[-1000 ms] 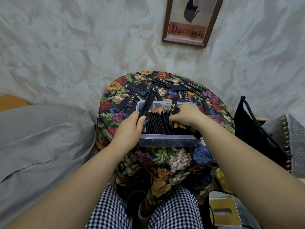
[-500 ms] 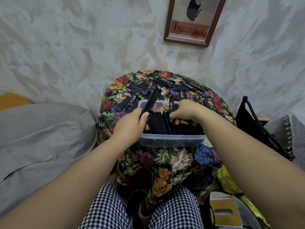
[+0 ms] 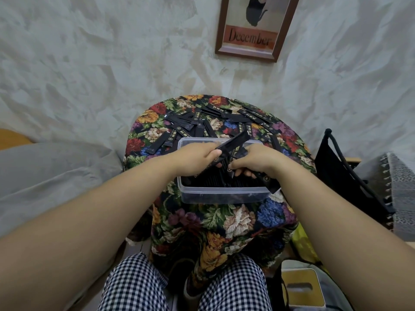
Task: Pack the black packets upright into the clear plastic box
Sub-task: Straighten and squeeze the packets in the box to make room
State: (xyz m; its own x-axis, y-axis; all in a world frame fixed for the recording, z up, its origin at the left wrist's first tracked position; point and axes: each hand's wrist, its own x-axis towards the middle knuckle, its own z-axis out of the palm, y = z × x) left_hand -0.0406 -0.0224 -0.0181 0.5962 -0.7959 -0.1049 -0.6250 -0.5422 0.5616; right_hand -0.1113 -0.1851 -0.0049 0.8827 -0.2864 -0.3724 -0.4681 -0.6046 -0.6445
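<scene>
Black and glossy, the packets [image 3: 215, 179] are narrow strips with small pale print at their ends. They stand on edge in a tight row inside the clear plastic box [image 3: 224, 195], which sits on the floral-clothed counter [image 3: 235, 221]. More loose packets [image 3: 179, 129] lie flat and scattered on the cloth beyond the box's far rim.

Both hands are over the box. The left hand [image 3: 197, 158] pinches a long packet [image 3: 233, 142] that slants up and to the right, its tip over the far rim. The right hand [image 3: 253, 160] curls round a bundle [image 3: 268, 181] at the box's right end, which pokes out over the near right corner. How many strips it holds is hard to tell.

Half a second ago the left hand was at the box's left end. It now sits at the middle, just beside the right hand, and its packet leans rightward instead of pointing away.
</scene>
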